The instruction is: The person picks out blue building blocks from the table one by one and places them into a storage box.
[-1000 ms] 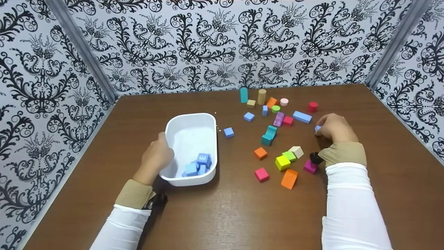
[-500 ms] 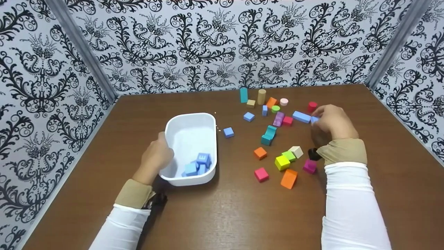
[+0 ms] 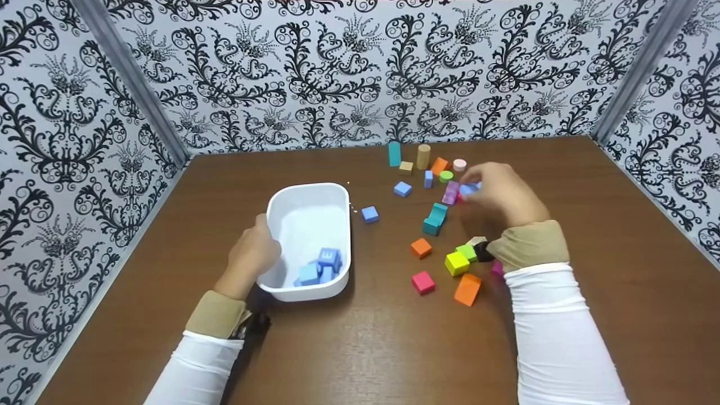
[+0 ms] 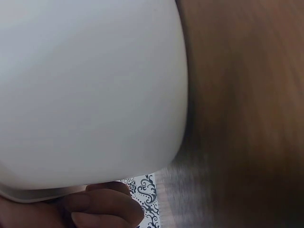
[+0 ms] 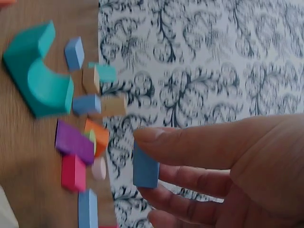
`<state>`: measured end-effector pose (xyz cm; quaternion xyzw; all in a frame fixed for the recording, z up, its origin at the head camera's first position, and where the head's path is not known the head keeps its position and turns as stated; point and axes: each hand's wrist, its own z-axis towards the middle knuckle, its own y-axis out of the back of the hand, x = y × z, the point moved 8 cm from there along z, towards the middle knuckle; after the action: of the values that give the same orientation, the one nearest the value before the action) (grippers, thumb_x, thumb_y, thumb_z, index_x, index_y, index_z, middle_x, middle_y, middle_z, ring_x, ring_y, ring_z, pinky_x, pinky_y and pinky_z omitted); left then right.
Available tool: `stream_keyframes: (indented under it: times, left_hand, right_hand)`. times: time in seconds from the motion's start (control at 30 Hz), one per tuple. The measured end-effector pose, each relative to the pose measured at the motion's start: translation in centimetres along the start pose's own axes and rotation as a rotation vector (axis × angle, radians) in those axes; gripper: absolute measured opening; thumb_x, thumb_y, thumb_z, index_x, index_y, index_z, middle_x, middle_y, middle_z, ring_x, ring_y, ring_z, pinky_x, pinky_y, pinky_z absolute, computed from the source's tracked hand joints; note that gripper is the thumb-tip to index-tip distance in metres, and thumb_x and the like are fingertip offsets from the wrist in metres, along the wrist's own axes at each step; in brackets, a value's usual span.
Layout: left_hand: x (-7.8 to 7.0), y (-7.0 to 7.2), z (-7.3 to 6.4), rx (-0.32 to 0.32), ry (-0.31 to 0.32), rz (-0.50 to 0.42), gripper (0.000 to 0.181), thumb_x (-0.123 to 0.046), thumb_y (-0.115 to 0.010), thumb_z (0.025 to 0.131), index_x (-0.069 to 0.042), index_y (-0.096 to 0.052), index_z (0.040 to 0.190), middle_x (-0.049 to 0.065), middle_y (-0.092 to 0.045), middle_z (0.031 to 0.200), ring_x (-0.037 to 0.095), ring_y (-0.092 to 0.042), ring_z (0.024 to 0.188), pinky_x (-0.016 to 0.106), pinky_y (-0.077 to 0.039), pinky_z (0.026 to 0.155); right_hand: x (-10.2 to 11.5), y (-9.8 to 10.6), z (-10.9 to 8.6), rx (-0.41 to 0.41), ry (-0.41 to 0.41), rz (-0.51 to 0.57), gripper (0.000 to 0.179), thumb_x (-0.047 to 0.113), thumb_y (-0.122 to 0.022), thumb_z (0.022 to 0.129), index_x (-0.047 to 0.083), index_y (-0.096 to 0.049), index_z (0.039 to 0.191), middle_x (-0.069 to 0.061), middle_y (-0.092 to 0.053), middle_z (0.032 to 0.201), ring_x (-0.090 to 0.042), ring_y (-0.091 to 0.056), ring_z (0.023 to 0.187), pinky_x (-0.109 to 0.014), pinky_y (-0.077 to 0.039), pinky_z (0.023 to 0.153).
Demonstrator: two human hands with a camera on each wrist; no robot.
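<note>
My left hand [image 3: 254,252] grips the left rim of a white plastic tub [image 3: 306,211]; several blue blocks [image 3: 329,257] lie in its near right corner, one marked with an "E". In the left wrist view, curled fingers [image 4: 104,204] show at the tub's edge. Between thumb and fingers, my right hand [image 3: 503,191] pinches a small blue block [image 5: 145,164], held above the table over the far right group. A long blue block [image 5: 88,209] lies below it, hidden behind the hand in the head view. A purple block [image 3: 450,192] and a red block [image 5: 73,173] lie close by.
Loose blue blocks [image 3: 369,214] lie between tub and right hand. A teal curved block [image 3: 435,219] lies mid-table. Nearer are an orange block [image 3: 467,289], a yellow cube [image 3: 457,263] and a red cube [image 3: 423,282]. A patterned wall [image 3: 360,73] borders the table's back.
My right hand has lifted the small blue block off the table and carried it left, past the long blue block. The left hand and tub have stayed in place.
</note>
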<state>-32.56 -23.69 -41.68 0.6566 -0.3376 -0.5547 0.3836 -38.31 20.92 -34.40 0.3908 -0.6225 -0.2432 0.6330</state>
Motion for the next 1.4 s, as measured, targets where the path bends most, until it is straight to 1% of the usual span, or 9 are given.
stream_keyframes:
  times: [0.17, 0.3, 0.4, 0.63, 0.77, 0.87, 1.03, 1.27, 1.4]
  left_hand:
    - [0.1, 0.0, 0.0, -0.002, 0.004, 0.004, 0.067, -0.008, -0.045, 0.096, 0.007, -0.027, 0.159, 0.035, -0.065, 0.127, 0.044, -0.068, 0.104, 0.057, -0.054, 0.082]
    - [0.0, 0.0, 0.0, -0.004, 0.004, 0.004, 0.067, -0.009, -0.045, 0.096, 0.006, -0.027, 0.159, 0.036, -0.065, 0.129, 0.045, -0.068, 0.106, 0.058, -0.054, 0.084]
    - [0.0, 0.1, 0.0, -0.006, 0.001, 0.002, 0.068, -0.008, -0.045, 0.096, 0.006, -0.027, 0.159, 0.036, -0.064, 0.129, 0.046, -0.068, 0.108, 0.059, -0.053, 0.085]
    - [0.0, 0.0, 0.0, 0.002, 0.013, -0.001, 0.067, -0.009, -0.045, 0.096, 0.006, -0.027, 0.160, 0.035, -0.063, 0.132, 0.046, -0.067, 0.112, 0.060, -0.053, 0.088]
    - [0.1, 0.0, 0.0, 0.003, 0.021, -0.006, 0.067, -0.008, -0.045, 0.097, 0.005, -0.027, 0.160, 0.035, -0.063, 0.133, 0.046, -0.067, 0.112, 0.059, -0.053, 0.089]
    - [0.0, 0.0, -0.1, 0.000, 0.015, -0.011, 0.066, -0.008, -0.045, 0.096, 0.006, -0.028, 0.159, 0.035, -0.063, 0.132, 0.045, -0.067, 0.111, 0.059, -0.053, 0.088]
    - [-0.1, 0.0, -0.2, -0.007, 0.000, -0.022, 0.064, -0.007, -0.045, 0.096, 0.008, -0.030, 0.156, 0.036, -0.063, 0.131, 0.045, -0.067, 0.108, 0.060, -0.054, 0.086]
    - [-0.2, 0.1, -0.3, -0.003, 0.004, -0.020, 0.064, -0.008, -0.045, 0.097, 0.008, -0.030, 0.157, 0.035, -0.062, 0.133, 0.046, -0.066, 0.111, 0.062, -0.052, 0.091]
    - [-0.1, 0.1, -0.2, -0.002, 0.012, -0.017, 0.064, -0.008, -0.046, 0.097, 0.007, -0.030, 0.157, 0.036, -0.062, 0.133, 0.047, -0.066, 0.112, 0.062, -0.052, 0.092]
  right_hand:
    - [2.7, -0.9, -0.3, -0.016, 0.076, -0.036, 0.034, 0.007, -0.064, 0.096, 0.010, -0.075, 0.127, -0.015, -0.071, 0.127, -0.036, -0.063, 0.112, -0.054, -0.053, 0.099]
    - [4.6, -1.3, -0.3, -0.038, 0.162, -0.081, 0.029, 0.007, -0.067, 0.098, 0.005, -0.076, 0.126, -0.018, -0.067, 0.125, -0.038, -0.063, 0.115, -0.055, -0.052, 0.104]
    - [5.6, -1.9, -0.3, -0.037, 0.186, -0.111, 0.032, 0.006, -0.068, 0.098, 0.003, -0.076, 0.129, -0.021, -0.061, 0.127, -0.039, -0.060, 0.119, -0.055, -0.050, 0.106]
    - [8.0, -3.9, 0.1, -0.018, 0.263, -0.197, 0.031, 0.006, -0.074, 0.096, 0.002, -0.076, 0.127, -0.020, -0.072, 0.128, -0.039, -0.063, 0.119, -0.055, -0.049, 0.107]
    - [9.6, -5.2, 0.1, -0.028, 0.290, -0.196, 0.037, 0.006, -0.078, 0.094, 0.002, -0.073, 0.131, -0.019, -0.070, 0.132, -0.038, -0.064, 0.120, -0.053, -0.051, 0.105]
    - [11.0, -6.2, -0.1, -0.055, 0.358, -0.195, 0.038, 0.006, -0.080, 0.093, 0.001, -0.073, 0.130, -0.020, -0.071, 0.129, -0.038, -0.065, 0.118, -0.051, -0.052, 0.104]
    - [13.3, -8.0, -0.8, -0.106, 0.489, -0.189, 0.028, 0.006, -0.082, 0.091, 0.002, -0.078, 0.119, -0.016, -0.073, 0.116, -0.034, -0.068, 0.112, -0.047, -0.053, 0.102]
    - [16.5, -9.9, -2.1, -0.081, 0.632, -0.130, 0.026, 0.008, -0.081, 0.093, 0.003, -0.079, 0.119, -0.012, -0.074, 0.116, -0.029, -0.068, 0.107, -0.042, -0.054, 0.100]
    - [18.2, -11.1, -2.5, -0.070, 0.670, -0.121, 0.025, 0.009, -0.081, 0.093, 0.004, -0.079, 0.117, -0.011, -0.073, 0.116, -0.027, -0.068, 0.107, -0.039, -0.054, 0.101]
